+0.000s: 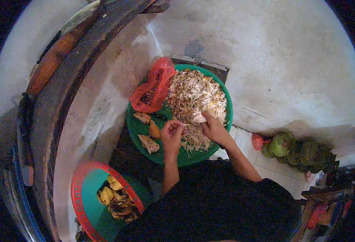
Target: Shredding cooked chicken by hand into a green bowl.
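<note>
Both my hands are over a round green tray (134, 135) that bears a heap of pale shredded meat (197, 92), by its look chicken. My right hand (214, 130) grips a whitish chunk of chicken (197, 116) at the heap's near side. To its left, my left hand (172, 134) is closed in a pinch on a thin shred of chicken (185, 124). Left of that hand lie larger chicken pieces (148, 143) with browned skin. A dark-handled tool, perhaps a knife (158, 116), lies just above them, partly hidden.
An open red plastic bag (156, 86) with dark scraps rests on the tray's far left. At lower left stands a red-rimmed green basin (89, 203) holding yellow and charred chicken pieces (115, 197). Green round fruits, perhaps coconuts (282, 144), sit along the right wall. Walls close in behind the tray.
</note>
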`<state>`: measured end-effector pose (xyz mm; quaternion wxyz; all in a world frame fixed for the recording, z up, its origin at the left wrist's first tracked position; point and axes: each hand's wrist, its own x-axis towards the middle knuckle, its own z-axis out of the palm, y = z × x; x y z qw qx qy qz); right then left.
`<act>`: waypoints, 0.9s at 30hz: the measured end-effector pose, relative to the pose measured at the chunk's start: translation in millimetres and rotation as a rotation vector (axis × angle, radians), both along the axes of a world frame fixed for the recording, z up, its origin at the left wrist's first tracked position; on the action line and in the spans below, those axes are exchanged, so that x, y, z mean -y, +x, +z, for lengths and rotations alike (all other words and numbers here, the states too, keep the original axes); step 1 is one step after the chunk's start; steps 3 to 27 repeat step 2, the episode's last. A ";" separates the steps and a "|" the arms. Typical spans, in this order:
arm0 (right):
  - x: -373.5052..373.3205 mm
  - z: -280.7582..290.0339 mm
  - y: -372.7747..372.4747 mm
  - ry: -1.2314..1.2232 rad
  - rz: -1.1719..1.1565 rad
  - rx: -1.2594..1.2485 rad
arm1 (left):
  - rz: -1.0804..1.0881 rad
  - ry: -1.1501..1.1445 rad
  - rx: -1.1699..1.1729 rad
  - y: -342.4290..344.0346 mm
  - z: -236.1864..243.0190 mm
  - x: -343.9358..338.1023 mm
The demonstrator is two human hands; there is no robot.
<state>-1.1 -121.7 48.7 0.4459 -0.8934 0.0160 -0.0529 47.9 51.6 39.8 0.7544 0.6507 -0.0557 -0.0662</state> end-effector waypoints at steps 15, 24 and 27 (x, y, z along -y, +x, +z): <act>-5.9 -10.3 4.3 -0.041 -0.111 0.106 | -0.056 0.111 0.023 -3.2 10.7 1.0; -5.9 -10.3 4.3 -0.041 -0.111 0.106 | -0.056 0.111 0.023 -3.2 10.7 1.0; -5.9 -10.3 4.3 -0.041 -0.111 0.106 | -0.056 0.111 0.023 -3.2 10.7 1.0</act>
